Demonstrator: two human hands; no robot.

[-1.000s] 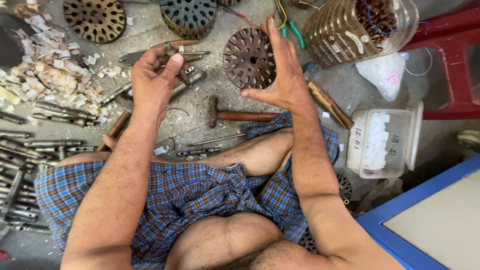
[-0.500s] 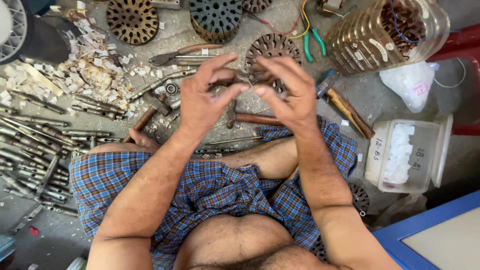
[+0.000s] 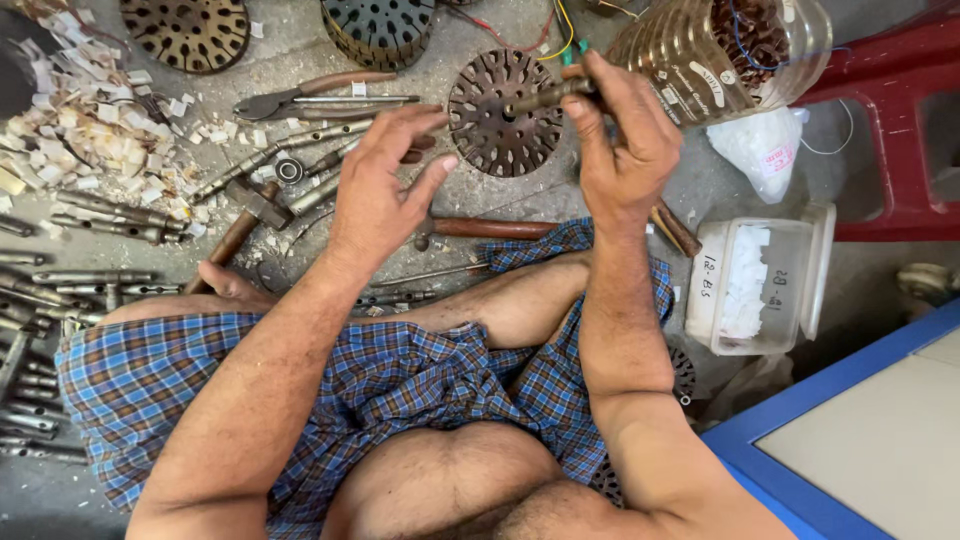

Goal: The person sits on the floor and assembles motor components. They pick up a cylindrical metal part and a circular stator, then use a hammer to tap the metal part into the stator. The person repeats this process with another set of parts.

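Shaft in hand over the floor mess
Right hand (image 3: 625,140) pinched a rusty metal shaft (image 3: 545,95) above a slotted round core (image 3: 503,112); left hand (image 3: 385,185) was spread, empty

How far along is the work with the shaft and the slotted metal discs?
Done: paper scraps lie piled on the floor. In hand: the right hand holds a metal shaft above a slotted disc; the left hand is open, holding nothing. Left: two more discs and many shafts lie untouched.
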